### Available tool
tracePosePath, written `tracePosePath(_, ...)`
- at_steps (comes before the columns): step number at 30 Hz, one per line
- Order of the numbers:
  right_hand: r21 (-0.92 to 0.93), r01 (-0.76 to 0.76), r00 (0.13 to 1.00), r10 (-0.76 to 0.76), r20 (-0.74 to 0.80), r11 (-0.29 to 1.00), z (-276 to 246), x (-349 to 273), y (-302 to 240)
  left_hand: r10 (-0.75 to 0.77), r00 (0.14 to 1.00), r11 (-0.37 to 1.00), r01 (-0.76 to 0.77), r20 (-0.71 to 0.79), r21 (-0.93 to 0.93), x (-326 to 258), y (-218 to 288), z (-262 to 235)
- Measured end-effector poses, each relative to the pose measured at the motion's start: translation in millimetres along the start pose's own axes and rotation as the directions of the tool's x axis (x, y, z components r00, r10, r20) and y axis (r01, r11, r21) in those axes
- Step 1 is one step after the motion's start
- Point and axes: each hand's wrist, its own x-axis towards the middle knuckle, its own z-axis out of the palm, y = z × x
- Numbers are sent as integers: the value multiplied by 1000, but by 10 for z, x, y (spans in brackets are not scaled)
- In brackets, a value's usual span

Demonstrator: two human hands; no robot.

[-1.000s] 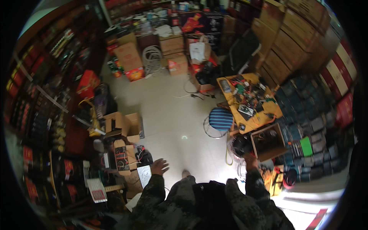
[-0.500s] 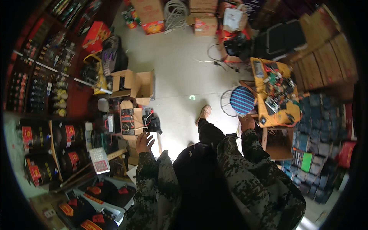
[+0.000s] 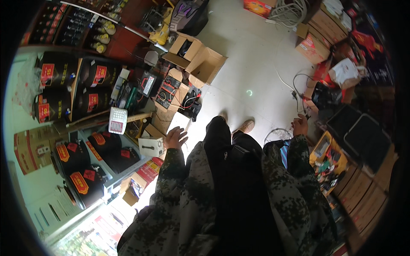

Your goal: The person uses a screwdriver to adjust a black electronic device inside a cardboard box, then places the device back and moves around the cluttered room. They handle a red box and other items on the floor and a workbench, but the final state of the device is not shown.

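Observation:
My left hand (image 3: 174, 138) hangs in the air with fingers spread, holding nothing. Closest to it are a small white metal box with a dark handle (image 3: 150, 146) and an open cardboard box (image 3: 171, 91) with dark parts and wires. Out to the right, my right hand (image 3: 300, 125) is raised with its fingers loosely bent and apart; I see nothing gripped in it. Below that hand, my camouflage sleeve partly covers a blue striped round stool (image 3: 284, 154). A yellow tray (image 3: 328, 147) heaped with small electrical parts lies just beyond the right forearm.
Black drums with red labels (image 3: 87, 185) and a white calculator-like device (image 3: 118, 120) stand at the left. An open carton (image 3: 208, 64) borders the pale floor (image 3: 243, 64). Coiled hose (image 3: 288, 12), loose cables (image 3: 294, 91) and a black folded chair-like frame (image 3: 361, 132) lie to the right.
My view has turned left, so the shelves, cartons and stool have swung round to the right. My feet have come closer together. Both hands still hang free at my sides.

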Motion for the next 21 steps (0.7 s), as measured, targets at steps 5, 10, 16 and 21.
tracePosePath(5, -19, -48, 995, 49, 91, 999, 315, 497, -332, -71, 996, 995, 68, -45, -72, 352, 32, 411)
tracePosePath(10, -111, -18, 989, 34, 142, 994, 591, 811, -687, -103, 994, 984, 98, -23, -149, 948, 439, 881)
tracePosePath(16, -226, -110, 962, 161, 220, 968, 1264, 1537, -1217, -107, 994, 965, 95, -38, -246, 1465, 765, 1080)
tracePosePath(21, -428, 0, 865, 215, 454, 904, 2401, 2223, -1556, -216, 952, 929, 132, -218, -346, 1331, 344, 498)
